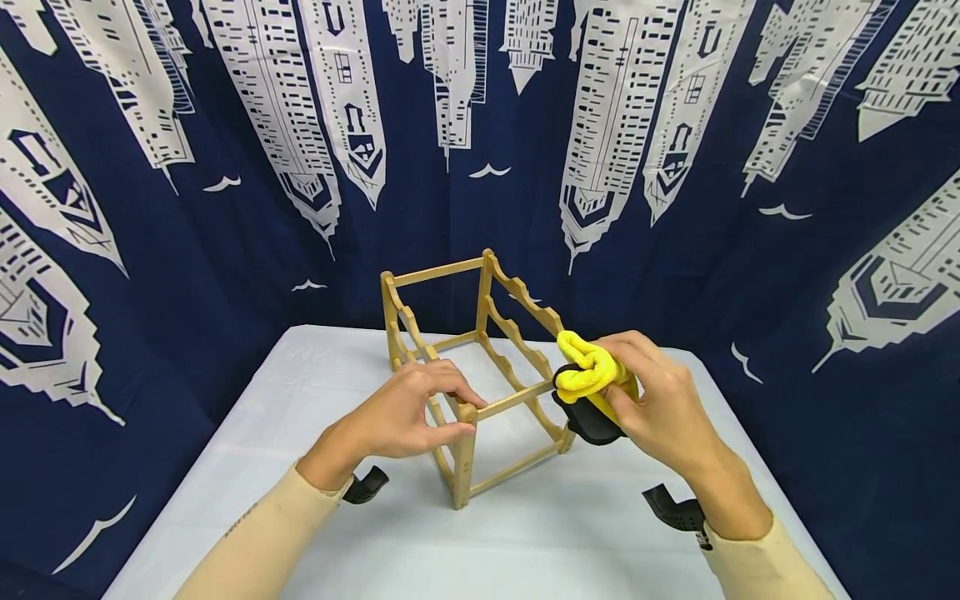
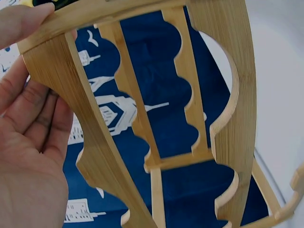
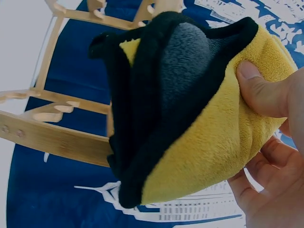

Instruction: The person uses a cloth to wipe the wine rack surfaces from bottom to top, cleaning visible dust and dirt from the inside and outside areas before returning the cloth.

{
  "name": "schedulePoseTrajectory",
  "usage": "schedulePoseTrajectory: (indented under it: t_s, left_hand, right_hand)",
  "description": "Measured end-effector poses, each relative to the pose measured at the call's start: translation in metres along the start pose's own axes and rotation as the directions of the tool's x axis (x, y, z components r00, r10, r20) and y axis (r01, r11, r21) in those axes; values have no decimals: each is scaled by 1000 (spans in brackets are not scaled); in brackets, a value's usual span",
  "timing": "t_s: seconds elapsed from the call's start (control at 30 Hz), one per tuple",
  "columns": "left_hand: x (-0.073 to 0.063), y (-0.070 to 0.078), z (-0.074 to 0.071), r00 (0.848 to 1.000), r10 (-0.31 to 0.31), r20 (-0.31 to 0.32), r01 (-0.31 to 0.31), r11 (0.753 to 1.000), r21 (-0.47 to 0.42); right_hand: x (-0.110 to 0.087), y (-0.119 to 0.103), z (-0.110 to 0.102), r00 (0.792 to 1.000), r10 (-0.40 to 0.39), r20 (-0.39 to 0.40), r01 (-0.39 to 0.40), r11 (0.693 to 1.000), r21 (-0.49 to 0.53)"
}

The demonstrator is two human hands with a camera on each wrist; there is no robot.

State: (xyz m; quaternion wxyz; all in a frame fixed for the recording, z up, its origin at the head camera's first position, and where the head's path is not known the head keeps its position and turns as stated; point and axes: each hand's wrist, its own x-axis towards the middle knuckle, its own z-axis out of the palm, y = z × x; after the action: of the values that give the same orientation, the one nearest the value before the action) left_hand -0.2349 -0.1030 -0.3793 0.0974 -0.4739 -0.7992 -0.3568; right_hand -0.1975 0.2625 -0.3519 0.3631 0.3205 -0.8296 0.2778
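Note:
A light wooden wine rack (image 1: 463, 462) with scalloped side rails stands on the white table. My left hand (image 1: 412, 408) grips its near left corner, thumb by the post top and fingers behind the rail. In the left wrist view, that hand (image 2: 33, 156) lies around the rack's corner, beside a scalloped rail (image 2: 240, 99). My right hand (image 1: 663, 396) pinches a folded yellow cloth (image 1: 592, 367) with black edging at the rack's near right corner. The right wrist view shows the cloth's (image 3: 204, 147) grey inner face and the thumb pressing its yellow side; the cloth overlaps the rack there.
The white tabletop (image 1: 300, 517) extends around the rack. Behind it hangs a dark blue curtain (image 1: 450, 208) printed with white buildings. A black wrist mount (image 1: 366, 485) shows beside the left wrist and another black mount (image 1: 675, 510) beside the right.

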Motion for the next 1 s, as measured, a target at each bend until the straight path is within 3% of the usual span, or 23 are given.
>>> schedulePoseTrajectory:
  t_s: [0.43, 0.73, 0.87, 1.0]
  left_hand:
    - [-3, -22, -15, 998, 51, 47, -47, 996, -79]
    - [-6, -27, -19, 998, 20, 64, -14, 995, -103]
    - [-9, -24, -18, 999, 40, 18, -39, 998, -40]
    - [-15, -23, -17, 995, 72, -72, -72, 997, 9]
  right_hand:
    - [20, -14, -18, 1000, -13, -24, 12, 1000, -29]
    - [24, -19, -10, 997, -67, -27, 65, 996, -56]
    - [25, -22, -1, 994, -107, 29, 108, 993, -46]
    - [26, -24, 14, 985, -135, 111, 136, 991, 2]
